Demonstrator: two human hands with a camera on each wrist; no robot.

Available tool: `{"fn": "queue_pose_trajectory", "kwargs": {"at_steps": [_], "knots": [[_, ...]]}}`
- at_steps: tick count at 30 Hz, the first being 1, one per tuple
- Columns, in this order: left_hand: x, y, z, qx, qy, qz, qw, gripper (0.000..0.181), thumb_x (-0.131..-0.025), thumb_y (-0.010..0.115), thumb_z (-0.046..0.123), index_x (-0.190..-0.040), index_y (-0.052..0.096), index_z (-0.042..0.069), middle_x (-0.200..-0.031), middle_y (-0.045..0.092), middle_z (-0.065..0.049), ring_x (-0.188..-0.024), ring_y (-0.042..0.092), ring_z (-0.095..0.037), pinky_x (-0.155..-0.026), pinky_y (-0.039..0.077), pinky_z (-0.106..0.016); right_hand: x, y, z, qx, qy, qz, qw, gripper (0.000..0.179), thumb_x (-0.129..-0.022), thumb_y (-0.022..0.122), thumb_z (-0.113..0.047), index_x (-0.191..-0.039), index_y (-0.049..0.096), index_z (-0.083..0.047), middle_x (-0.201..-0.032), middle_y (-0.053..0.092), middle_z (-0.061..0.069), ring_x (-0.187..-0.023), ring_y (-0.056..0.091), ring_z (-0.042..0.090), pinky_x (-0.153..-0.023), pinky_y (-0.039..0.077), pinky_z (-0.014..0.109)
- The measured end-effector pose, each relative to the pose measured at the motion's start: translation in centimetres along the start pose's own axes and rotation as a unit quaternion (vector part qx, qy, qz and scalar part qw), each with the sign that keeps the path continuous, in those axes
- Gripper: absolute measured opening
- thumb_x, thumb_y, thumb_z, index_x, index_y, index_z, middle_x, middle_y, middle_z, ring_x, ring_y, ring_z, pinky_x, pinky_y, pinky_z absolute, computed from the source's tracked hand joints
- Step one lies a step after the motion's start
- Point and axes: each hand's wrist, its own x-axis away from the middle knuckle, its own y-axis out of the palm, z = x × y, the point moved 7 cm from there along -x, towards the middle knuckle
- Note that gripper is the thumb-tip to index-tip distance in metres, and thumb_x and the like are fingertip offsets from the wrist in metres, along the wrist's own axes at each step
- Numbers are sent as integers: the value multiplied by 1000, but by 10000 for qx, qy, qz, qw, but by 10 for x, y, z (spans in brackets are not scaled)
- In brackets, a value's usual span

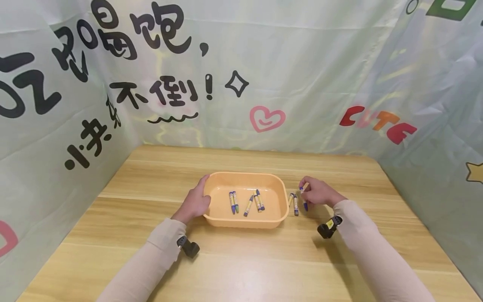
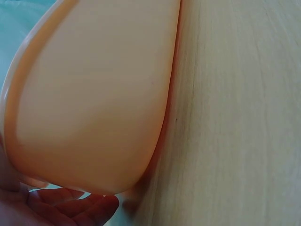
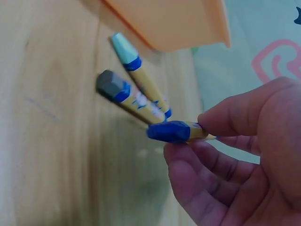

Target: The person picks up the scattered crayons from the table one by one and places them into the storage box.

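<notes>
Head view: a shallow peach-coloured tray (image 1: 241, 225) sits on a wooden table (image 1: 241, 268), with several crayons (image 1: 248, 206) scattered across its floor. The left hand (image 1: 193, 202) grips the tray's left end, thumb over the rim. Just past the right end, two loose crayons (image 1: 296, 205) lie on the wood, and beside them the right hand (image 1: 320, 192) pinches a blue-tipped crayon (image 1: 304, 202). The tray looks like thin, fairly stiff plastic, probably light enough to slide if bumped, so the rim is a sensible hold.

Left wrist view: the tray's smooth outer wall fills much of the frame. Bent fingers show at its lower edge; the thumb cannot be made out here. That glossy surface may be slippery.

Right wrist view: thumb and fingers close on the blue-tipped crayon's yellow wrapper, leaving its blue end exposed. Beyond it lie the two loose crayons, one dark grey, one pale green. Each is likely light, rigid but brittle, and waxy at the tip; the paper-wrapped middle should give the surest, gentlest grip.
</notes>
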Motion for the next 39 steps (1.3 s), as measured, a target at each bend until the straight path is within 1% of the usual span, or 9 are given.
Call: {"fn": "queue_pose_trajectory", "kwargs": {"at_steps": [4, 8, 11, 16, 21, 27, 30, 36, 39], "knots": [[0, -1, -1, 42, -5, -11, 10000, 73, -89, 42, 0, -156, 14, 11, -139, 43, -32, -79, 65, -26, -65, 55, -34, -1, -3, -9, 127, -117, -113, 9998, 29, -91, 51, -1, -118, 51, 9, -69, 58, 8, -54, 51, 16, -55, 47, 32], [0, -1, 0, 66, -10, -35, 10000, 73, -89, 42, 1, -156, 14, 12, -139, 43, -32, -76, 65, -25, -63, 55, -33, -3, -6, -18, 186, -237, -98, 9995, 31, -93, 50, -3, -121, 50, 10, -68, 57, 7, -55, 51, 17, -57, 48, 35], [0, -1, 0, 61, -2, -34, 10000, 73, -89, 41, 1, -156, 14, 12, -138, 44, -32, -70, 65, -25, -61, 55, -33, -5, -8, -25, 139, -317, -30, 9994, 29, -93, 52, -4, -119, 49, 10, -72, 58, 9, -58, 54, 19, -60, 50, 39], [1, 0, 0, 85, 5, -30, 10000, 73, -89, 41, 0, -156, 14, 12, -138, 44, -33, -71, 65, -25, -60, 55, -33, -8, -9, -39, -75, -420, 17, 9991, 26, -92, 53, -3, -115, 47, 9, -79, 60, 16, -60, 56, 24, -61, 51, 44], [3, -1, 2, 103, 1, -30, 9999, 72, -89, 41, 0, -156, 15, 12, -137, 45, -32, -68, 65, -24, -59, 54, -33, -10, -10, -53, -159, -544, 48, 9984, 23, -92, 55, -2, -111, 45, 5, -81, 60, 15, -60, 56, 22, -57, 49, 38], [2, -1, 2, 122, 9, -26, 9999, 72, -89, 41, 0, -156, 14, 12, -136, 46, -32, -66, 65, -23, -58, 54, -32, -14, -9, -72, 24, -679, 31, 9977, 25, -92, 56, -4, -114, 49, 5, -90, 63, 17, -67, 61, 26, -64, 53, 44], [2, -1, 1, 134, 8, -29, 9999, 73, -89, 41, 0, -156, 14, 12, -138, 45, -32, -67, 65, -23, -59, 54, -33, -17, -7, -80, 109, -745, 14, 9972, 26, -93, 57, -5, -117, 51, 5, -94, 64, 20, -69, 63, 24, -66, 55, 41], [1, 0, 1, 132, 10, -43, 9999, 73, -89, 41, 0, -156, 14, 12, -140, 43, -31, -79, 65, -25, -63, 55, -32, -22, 1, -93, 24, -832, -72, 9965, 28, -94, 56, -4, -120, 53, 4, -101, 65, 26, -72, 65, 21, -68, 56, 39], [1, -1, 0, 148, 7, -42, 9999, 73, -89, 41, 0, -156, 14, 12, -139, 43, -32, -74, 66, -25, -61, 55, -32, -26, 7, -99, 9, -884, -127, 9960, 27, -94, 57, -4, -120, 53, 4, -101, 65, 26, -69, 64, 20, -67, 56, 38]]}}
